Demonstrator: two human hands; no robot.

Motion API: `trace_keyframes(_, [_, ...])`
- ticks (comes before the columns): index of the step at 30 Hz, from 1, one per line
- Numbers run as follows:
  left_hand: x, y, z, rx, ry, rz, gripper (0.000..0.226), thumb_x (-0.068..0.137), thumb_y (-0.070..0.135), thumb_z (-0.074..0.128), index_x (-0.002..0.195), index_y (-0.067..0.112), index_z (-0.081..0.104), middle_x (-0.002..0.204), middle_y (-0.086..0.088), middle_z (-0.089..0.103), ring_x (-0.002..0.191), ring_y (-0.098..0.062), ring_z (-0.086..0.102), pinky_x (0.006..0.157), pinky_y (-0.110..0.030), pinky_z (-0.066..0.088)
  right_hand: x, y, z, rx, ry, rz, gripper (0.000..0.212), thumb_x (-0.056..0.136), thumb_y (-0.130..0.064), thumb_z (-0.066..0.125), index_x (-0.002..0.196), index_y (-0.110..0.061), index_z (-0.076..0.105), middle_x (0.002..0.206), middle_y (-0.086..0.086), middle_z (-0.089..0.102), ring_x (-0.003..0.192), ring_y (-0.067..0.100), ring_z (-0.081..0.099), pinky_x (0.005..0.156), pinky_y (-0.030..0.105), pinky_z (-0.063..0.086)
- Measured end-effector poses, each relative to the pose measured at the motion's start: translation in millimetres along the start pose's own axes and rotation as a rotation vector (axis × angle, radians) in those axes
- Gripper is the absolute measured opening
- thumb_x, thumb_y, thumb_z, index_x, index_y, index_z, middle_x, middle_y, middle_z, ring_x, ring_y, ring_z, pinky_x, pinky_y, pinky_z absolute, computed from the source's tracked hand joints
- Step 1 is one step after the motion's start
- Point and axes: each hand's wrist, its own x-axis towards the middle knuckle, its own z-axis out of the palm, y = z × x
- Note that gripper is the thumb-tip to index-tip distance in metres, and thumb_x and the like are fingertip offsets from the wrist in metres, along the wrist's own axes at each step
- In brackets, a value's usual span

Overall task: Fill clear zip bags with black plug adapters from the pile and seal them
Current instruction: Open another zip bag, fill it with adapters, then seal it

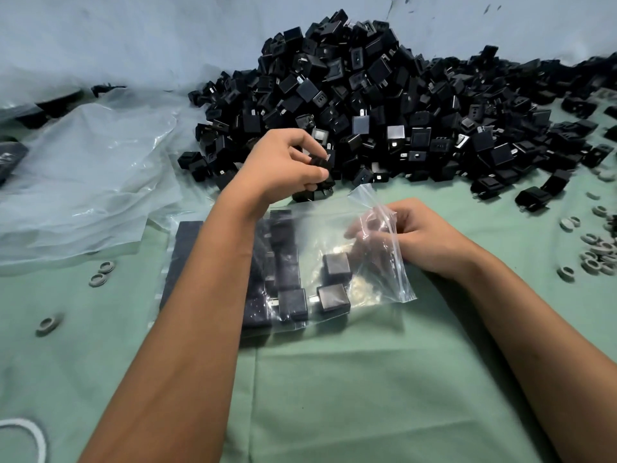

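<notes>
The fingers of the left hand (283,165) are curled around a black adapter (321,163), pinching it at the near edge of the pile (384,105), with another adapter or two seeming to hang just under the fingertips. The right hand (414,238) has its fingers bent and pinches the open mouth of the clear zip bag (334,262), some fingers showing through the plastic. The bag lies flat on the green cloth (334,396) between the two forearms, already holding several adapters in rows toward its left end and two more near the middle. The big heap of adapters spreads behind the hands against the pale wall. Crumpled clear plastic sheets (83,182) lie to the left, and small grey rings (597,255) are scattered on the cloth at both sides.
</notes>
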Motion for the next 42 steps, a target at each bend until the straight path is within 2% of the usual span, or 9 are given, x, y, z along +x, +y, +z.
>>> trace_keyframes(4, [0,2,9,0.054,0.012,0.019,0.021,0.081,0.003,0.080,0.096,0.018,0.074,0.084,0.000,0.069,0.076,-0.021,0.076,0.080,-0.040,0.064,-1,-3,4,-0.036,-0.104,-0.068,0.017,0.087,-0.009,0.080,0.103,-0.002,0.078,0.094,0.007,0.080,0.086,0.022,0.076,0.079,0.031,0.060])
trace_keyframes(11, [1,0,9,0.140,0.036,-0.003,0.021,0.081,0.009,0.080,0.095,0.023,0.073,0.100,-0.007,0.072,0.087,-0.023,0.074,0.072,-0.027,0.053,1,-5,15,-0.069,-0.107,-0.139,0.018,0.088,-0.007,0.080,0.106,-0.003,0.078,0.092,-0.003,0.079,0.084,0.016,0.076,0.078,0.025,0.057])
trace_keyframes(14, [1,0,7,0.144,0.040,0.001,0.021,0.081,0.010,0.080,0.095,0.025,0.073,0.101,-0.006,0.072,0.086,-0.021,0.074,0.073,-0.028,0.055,1,-5,18,-0.098,-0.087,-0.149,0.021,0.091,-0.016,0.074,0.107,-0.003,0.078,0.086,-0.009,0.078,0.085,0.016,0.075,0.081,0.035,0.060])
trace_keyframes(17, [1,0,7,0.147,0.041,0.011,0.021,0.081,0.010,0.080,0.096,0.024,0.073,0.098,-0.005,0.071,0.079,-0.019,0.076,0.071,-0.028,0.056,5,-5,24,-0.187,-0.036,-0.120,0.021,0.089,-0.030,0.081,0.105,-0.016,0.079,0.095,-0.004,0.077,0.089,0.020,0.075,0.081,0.046,0.061])
trace_keyframes(21, [1,0,6,0.143,0.039,0.013,0.021,0.081,0.008,0.080,0.096,0.022,0.073,0.098,-0.005,0.071,0.076,-0.019,0.076,0.073,-0.031,0.061,8,-4,30,-0.215,-0.090,-0.159,0.022,0.084,-0.031,0.086,0.100,-0.019,0.080,0.095,-0.006,0.073,0.090,0.013,0.073,0.075,0.022,0.055])
trace_keyframes(30, [-1,4,6,0.096,0.029,0.032,0.021,0.081,0.007,0.082,0.098,0.017,0.075,0.097,-0.008,0.072,0.077,-0.026,0.076,0.083,-0.041,0.063,8,-4,35,-0.264,-0.103,-0.181,0.019,0.089,-0.034,0.080,0.103,-0.022,0.083,0.096,0.004,0.070,0.096,0.019,0.068,0.085,0.042,0.058])
trace_keyframes(35, [-2,5,8,0.039,-0.014,0.060,0.018,0.080,0.012,0.085,0.094,0.018,0.075,0.088,-0.004,0.070,0.064,-0.011,0.069,0.067,-0.034,0.059,7,-7,37,-0.290,-0.099,-0.179,0.027,0.085,-0.041,0.080,0.102,-0.020,0.083,0.092,0.001,0.069,0.091,0.018,0.067,0.082,0.041,0.057])
trace_keyframes(39, [-1,6,10,-0.059,-0.028,0.100,0.020,0.080,0.014,0.086,0.092,0.013,0.070,0.084,-0.007,0.070,0.060,-0.011,0.064,0.058,-0.022,0.050,6,1,30,-0.172,0.008,-0.123,0.014,0.088,-0.025,0.083,0.095,-0.012,0.081,0.083,-0.006,0.073,0.077,0.011,0.071,0.070,0.022,0.055])
trace_keyframes(42, [-2,10,14,-0.179,-0.035,0.147,0.028,0.081,0.012,0.085,0.099,0.010,0.063,0.079,-0.003,0.068,0.064,-0.015,0.066,0.061,-0.024,0.052,11,9,21,-0.040,0.258,-0.055,0.007,0.092,-0.008,0.076,0.086,-0.005,0.078,0.076,0.004,0.075,0.066,0.012,0.068,0.059,0.031,0.055])
